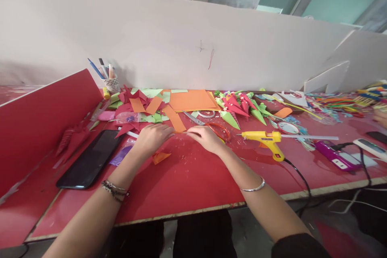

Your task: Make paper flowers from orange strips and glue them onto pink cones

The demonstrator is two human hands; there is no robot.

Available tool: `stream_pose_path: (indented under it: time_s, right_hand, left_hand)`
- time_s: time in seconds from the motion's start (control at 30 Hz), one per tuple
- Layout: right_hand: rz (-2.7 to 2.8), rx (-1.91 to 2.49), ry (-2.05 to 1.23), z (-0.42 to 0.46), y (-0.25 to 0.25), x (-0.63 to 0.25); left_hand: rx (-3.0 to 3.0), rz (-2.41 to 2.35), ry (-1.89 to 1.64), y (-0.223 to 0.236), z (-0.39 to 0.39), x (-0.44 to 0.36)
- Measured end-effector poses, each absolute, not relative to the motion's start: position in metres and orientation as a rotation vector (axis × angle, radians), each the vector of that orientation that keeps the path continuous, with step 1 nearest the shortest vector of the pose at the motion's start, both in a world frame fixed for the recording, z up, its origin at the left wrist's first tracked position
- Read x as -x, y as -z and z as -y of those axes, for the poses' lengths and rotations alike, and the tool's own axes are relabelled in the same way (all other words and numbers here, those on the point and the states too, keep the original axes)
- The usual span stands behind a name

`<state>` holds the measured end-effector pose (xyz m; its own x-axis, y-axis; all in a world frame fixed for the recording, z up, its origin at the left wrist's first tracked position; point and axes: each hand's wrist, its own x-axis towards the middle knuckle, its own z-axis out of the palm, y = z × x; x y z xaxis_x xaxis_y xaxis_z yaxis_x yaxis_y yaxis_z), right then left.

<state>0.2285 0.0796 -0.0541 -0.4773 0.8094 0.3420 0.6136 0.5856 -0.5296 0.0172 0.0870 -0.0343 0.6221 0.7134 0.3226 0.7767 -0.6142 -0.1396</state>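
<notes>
Over the red table, my left hand and my right hand face each other with fingertips pinched. A thin sliver of orange paper stretches between them, mostly hidden by the fingers. Beneath and left of my hands lies a small folded orange paper piece. Just behind them are an orange paper strip and scissors with orange handles, partly covered by my right hand. A yellow hot glue gun rests to the right, a clear glue stick in its back.
A black phone lies at left beside a red divider. Behind are a pen cup, orange sheets, red paper shapes and red-green paper cones. A purple power strip with cables sits at right, near another person's hand.
</notes>
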Motion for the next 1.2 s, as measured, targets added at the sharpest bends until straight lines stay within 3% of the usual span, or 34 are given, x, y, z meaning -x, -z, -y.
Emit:
stream_pose_path:
  time_s: [0.27,0.63,1.2]
  right_hand:
    - [2.137,1.238,-0.109,-0.093,0.063,-0.238]
    - [1.950,1.403,-0.157,-0.102,0.071,-0.245]
    - [1.924,1.272,-0.190,-0.098,0.076,-0.234]
  left_hand:
    - [2.467,1.332,0.389,0.038,-0.098,0.000]
    - [2.410,1.755,0.417,0.040,-0.101,0.006]
    - [2.996,1.995,1.414,0.052,-0.108,-0.007]
